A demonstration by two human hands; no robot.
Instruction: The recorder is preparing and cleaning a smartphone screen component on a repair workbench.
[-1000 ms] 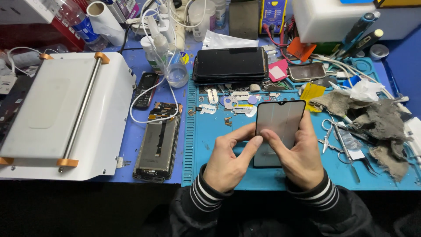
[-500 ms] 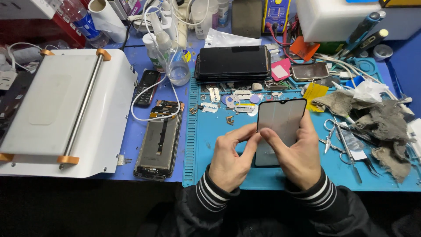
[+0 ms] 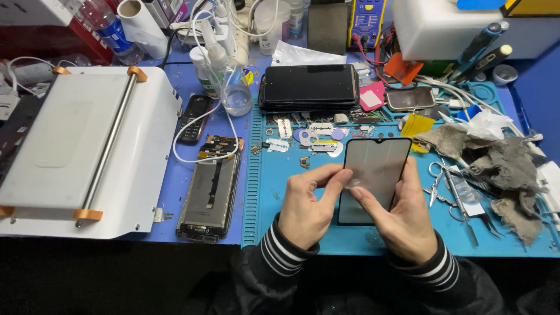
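Glass panel: black-rimmed, you hold it tilted just above the blue mat, between both hands.
Left hand: your grip pinches the panel's left edge, thumb and fingers on its face.
Right hand: your grip is closed on the panel's right edge and lower part.
Beside: opened phone lies left of the mat; scissors and grey rags lie right.
Surface: white machine at far left.
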